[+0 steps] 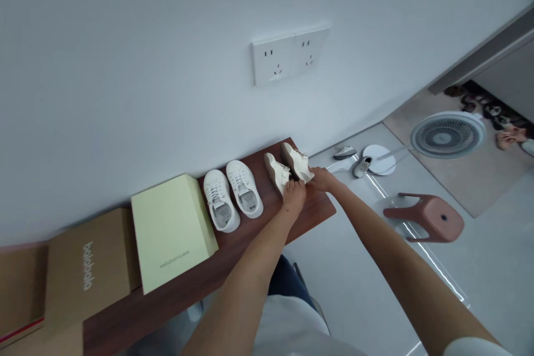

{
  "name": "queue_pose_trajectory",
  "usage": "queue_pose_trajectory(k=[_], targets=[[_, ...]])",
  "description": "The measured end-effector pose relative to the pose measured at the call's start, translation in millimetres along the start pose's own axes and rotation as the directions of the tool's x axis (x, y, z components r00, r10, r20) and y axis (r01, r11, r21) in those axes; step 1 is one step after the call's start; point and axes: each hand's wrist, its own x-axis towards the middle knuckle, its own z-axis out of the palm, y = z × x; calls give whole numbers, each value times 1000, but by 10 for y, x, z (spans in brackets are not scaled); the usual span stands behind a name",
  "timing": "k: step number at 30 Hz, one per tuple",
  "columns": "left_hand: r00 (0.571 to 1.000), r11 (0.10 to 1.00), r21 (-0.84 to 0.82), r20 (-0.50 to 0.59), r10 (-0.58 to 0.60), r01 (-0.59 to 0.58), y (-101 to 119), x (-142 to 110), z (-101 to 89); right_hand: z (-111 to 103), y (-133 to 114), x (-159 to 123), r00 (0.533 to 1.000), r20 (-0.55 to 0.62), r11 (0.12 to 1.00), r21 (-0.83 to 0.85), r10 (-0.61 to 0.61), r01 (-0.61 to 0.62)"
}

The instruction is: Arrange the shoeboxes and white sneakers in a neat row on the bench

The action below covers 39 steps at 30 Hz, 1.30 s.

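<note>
A pair of small cream shoes stands at the far right end of a dark wooden bench. My left hand grips the heel of the left cream shoe. My right hand holds the heel of the right cream shoe. Both hands have their fingers closed round the heels. A pair of white sneakers sits to the left of them, toes toward the wall.
A pale yellow shoe box and a brown cardboard box lie further left on the bench. On the floor to the right are a pink stool, a white fan and two loose shoes. A wall socket is above.
</note>
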Motion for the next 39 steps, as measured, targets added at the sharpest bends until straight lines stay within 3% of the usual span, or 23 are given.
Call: queue_pose_trajectory(k=[7, 12, 18, 27, 39], targets=[[1000, 997, 75, -25, -2, 4, -159, -131, -72, 35, -103, 117, 999, 36, 999, -39, -19, 21], [995, 995, 66, 52, -84, 81, -324, -210, -193, 42, -188, 131, 990, 20, 990, -20, -141, 141], [993, 989, 91, 19, -119, 117, -492, -254, -336, -107, -304, 75, 956, -47, 957, 9, -290, 291], [994, 995, 58, 62, -89, 85, -591, -268, -386, -336, -544, -55, 969, -13, 951, -200, -245, 238], [992, 994, 22, 68, -107, 105, -664, -204, -196, -196, -690, 111, 981, 19, 956, -222, -191, 191]])
